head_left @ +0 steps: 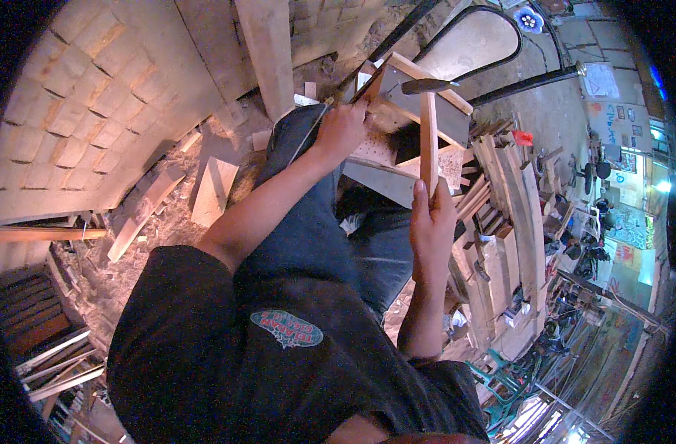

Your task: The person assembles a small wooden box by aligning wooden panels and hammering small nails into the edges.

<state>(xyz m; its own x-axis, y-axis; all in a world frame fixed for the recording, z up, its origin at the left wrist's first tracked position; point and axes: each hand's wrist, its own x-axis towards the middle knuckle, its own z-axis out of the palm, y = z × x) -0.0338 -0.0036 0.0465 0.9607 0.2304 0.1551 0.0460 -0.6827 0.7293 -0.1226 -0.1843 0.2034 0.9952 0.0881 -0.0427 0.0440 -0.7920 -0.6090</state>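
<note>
My right hand (433, 214) is closed around the lower end of a hammer's pale wooden handle. The hammer (428, 137) stands upright in view, its dark metal head overlapping the far part of a small wooden box. Beyond my knees, the wooden box (407, 66) sits tilted, with light edge strips, grey panels and a dark opening on the near side. My left hand (343, 133) grips the box's left edge with bent fingers. Whether a nail is between those fingers is too small to tell. The box rests on a pale board (379, 181) near my legs.
Offcuts such as a wooden block (214, 191) and a long board (145, 214) lie on the dusty floor at left, beside a shingled wooden panel (71, 126). Stacked planks (512, 244) fill the right. A black-framed chair (475, 44) stands ahead; a green chair (501, 388) is lower right.
</note>
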